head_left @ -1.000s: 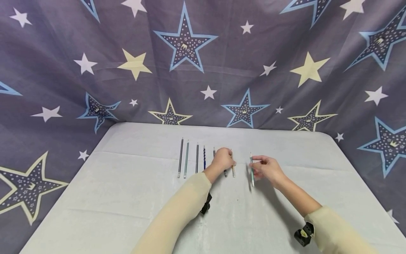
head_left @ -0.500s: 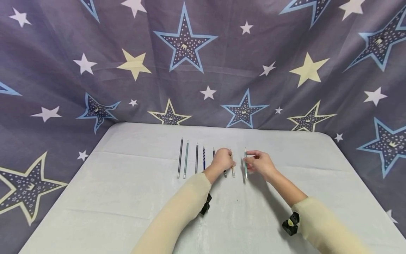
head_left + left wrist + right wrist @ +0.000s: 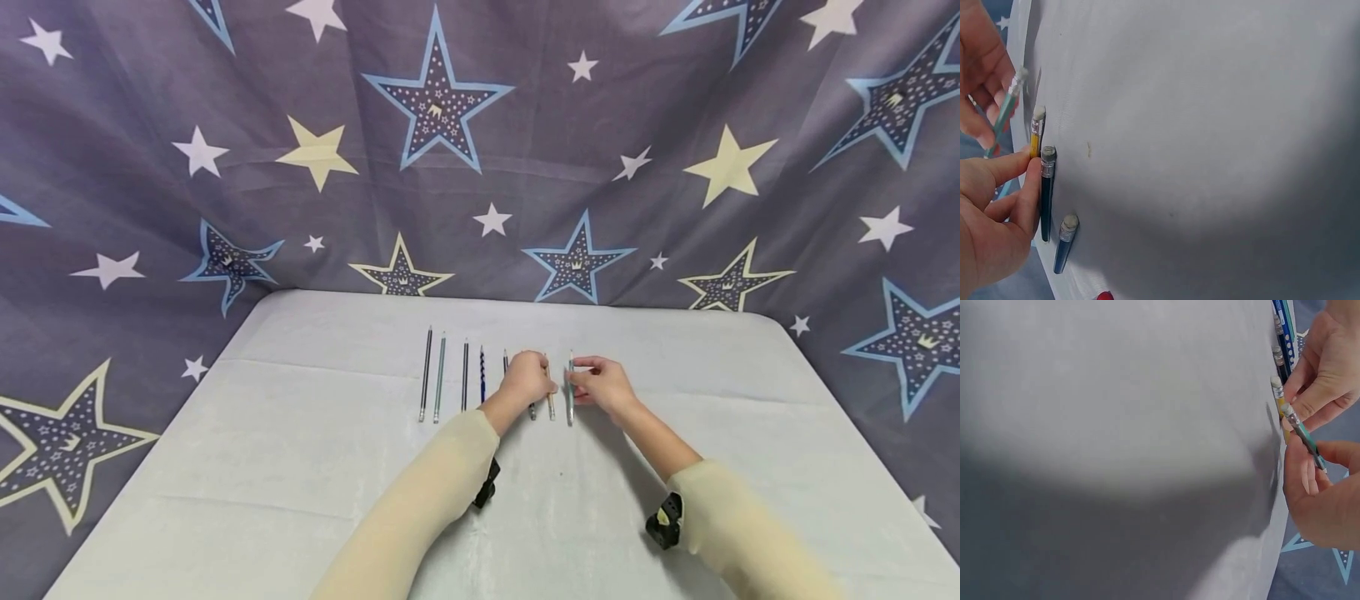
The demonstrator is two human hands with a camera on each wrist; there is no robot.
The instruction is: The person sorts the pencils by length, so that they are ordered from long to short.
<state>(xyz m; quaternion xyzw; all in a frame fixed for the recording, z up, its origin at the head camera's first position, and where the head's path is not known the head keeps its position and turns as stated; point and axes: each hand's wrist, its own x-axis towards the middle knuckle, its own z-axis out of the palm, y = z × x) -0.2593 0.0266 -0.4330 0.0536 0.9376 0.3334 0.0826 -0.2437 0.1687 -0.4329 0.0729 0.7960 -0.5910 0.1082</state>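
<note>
My right hand (image 3: 606, 385) pinches a green pencil (image 3: 1305, 439) between thumb and fingers, its white eraser end toward me. That pencil is held just right of a yellow pencil (image 3: 1035, 139), tilted in the wrist views. My left hand (image 3: 527, 377) rests over the row, thumb and fingertips pinching the yellow pencil, whose middle they partly cover. Beside it lies a dark pencil (image 3: 1046, 200), its middle hidden under the left hand in the head view. More pencils lie side by side to the left: a patterned blue one (image 3: 482, 372), a black one (image 3: 465, 375) and others.
At the left end of the row lie a teal pencil (image 3: 439, 379) and another black pencil (image 3: 426, 375). All rest on a table with a pale cloth (image 3: 262, 467). A star-patterned curtain (image 3: 510, 192) hangs behind the table's far edge.
My right hand has moved left with the green pencil, bringing it close beside the yellow one. The left hand has stayed in place.
</note>
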